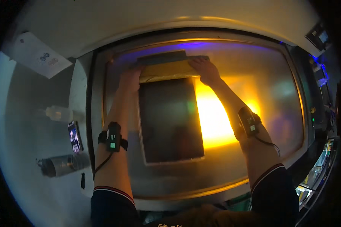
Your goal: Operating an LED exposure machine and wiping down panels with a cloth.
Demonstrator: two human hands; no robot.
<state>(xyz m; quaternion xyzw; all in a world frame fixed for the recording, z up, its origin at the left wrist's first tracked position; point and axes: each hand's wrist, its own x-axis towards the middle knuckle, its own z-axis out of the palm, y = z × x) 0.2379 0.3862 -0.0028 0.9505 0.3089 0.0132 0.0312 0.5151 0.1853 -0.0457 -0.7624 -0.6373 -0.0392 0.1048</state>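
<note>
A dark rectangular panel point(169, 121) with a thin pale border lies on a framed metal surface. Along its far edge runs a tan strip point(165, 72), possibly a folded sheet or flap, with a slightly crinkled near edge. My left hand point(132, 78) grips the strip's left end, its fingers partly hidden and blurred. At the right end, my right hand point(206, 70) is closed on it with the fingers over its far edge. Just beyond the strip sits a flat grey bar point(162, 57). Bright yellow light point(215, 117) glows right of the panel.
Left of the raised frame point(98, 81) are a phone point(75, 137), a dark-capped clear bottle point(62, 165), a whitish bottle point(59, 113) and a printed sheet point(41, 56). A small screened device point(319, 36) sits far right. Wired black boxes point(113, 137) are strapped to both forearms.
</note>
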